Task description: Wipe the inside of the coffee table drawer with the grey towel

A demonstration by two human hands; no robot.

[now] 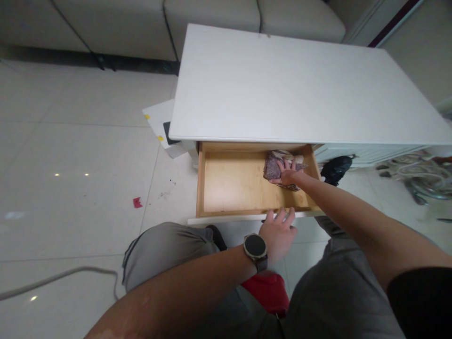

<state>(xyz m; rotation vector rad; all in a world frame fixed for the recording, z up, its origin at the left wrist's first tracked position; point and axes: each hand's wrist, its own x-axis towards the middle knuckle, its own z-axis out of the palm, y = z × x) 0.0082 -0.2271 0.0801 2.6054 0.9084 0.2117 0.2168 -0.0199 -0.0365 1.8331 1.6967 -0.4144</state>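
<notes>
Now, right hand: spread open on folded cloth, perhaps steadying it
Left hand: half-open at drawer front, perhaps bracing

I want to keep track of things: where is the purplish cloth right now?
In the head view, the purplish cloth lies inside the open drawer, toward its right end, under the outspread right hand.

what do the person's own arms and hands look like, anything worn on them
The left hand is ungloved, with a round, black-faced, metal-cased wristwatch on a dark strap. The right hand is ungloved too, its wrist bare; a black sleeve covers that upper arm.
</notes>
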